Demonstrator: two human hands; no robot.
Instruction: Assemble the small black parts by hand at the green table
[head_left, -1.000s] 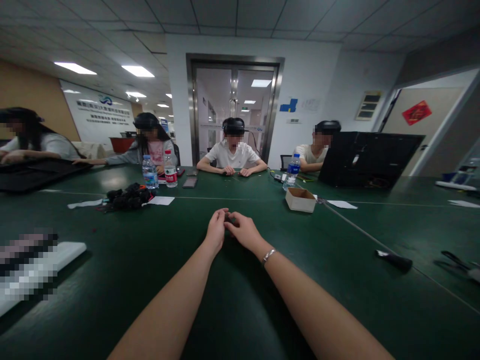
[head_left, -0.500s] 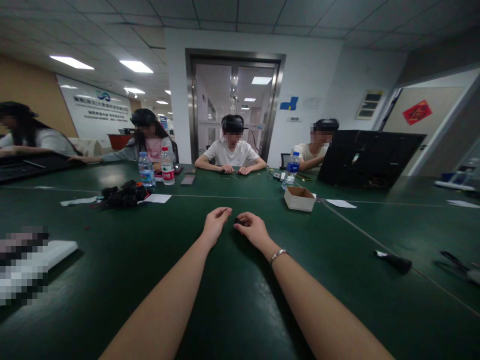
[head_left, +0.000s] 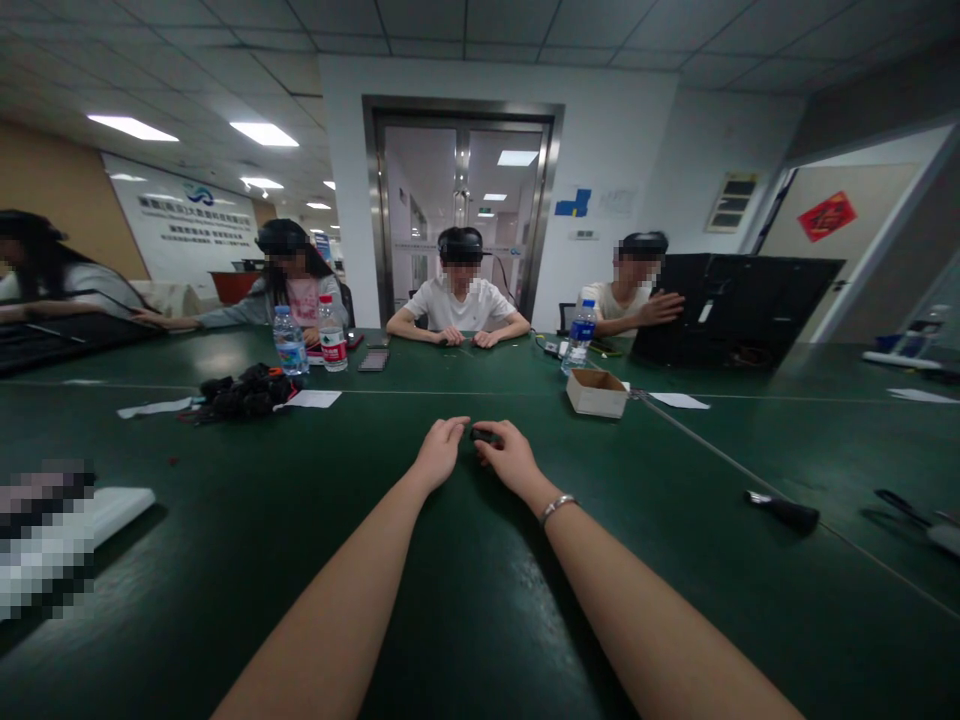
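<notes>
Over the middle of the green table [head_left: 480,600] my two hands nearly meet. My right hand [head_left: 514,457], below a silver bracelet [head_left: 557,508], is closed around a small dark object [head_left: 484,436]. Its kind is too small to make out, and the fingers cover part of it. Just to its left, my left hand [head_left: 439,455] has its index finger stretched towards the dark object, with the thumb a little apart from it. Nothing shows in the left hand, and a small gap lies between it and the object.
A small open cardboard box [head_left: 596,392] stands ahead right; a black-handled tool [head_left: 784,511] lies right. Ahead left are a heap of black gear [head_left: 244,392], papers [head_left: 309,399] and bottles [head_left: 332,337]. A white object [head_left: 124,510] lies near left. Several people sit opposite.
My left hand's index finger has straightened towards the dark object, and its fingertips have parted. More of the dark object shows in my right hand. A co-worker at right has raised a hand beside the black panel.
</notes>
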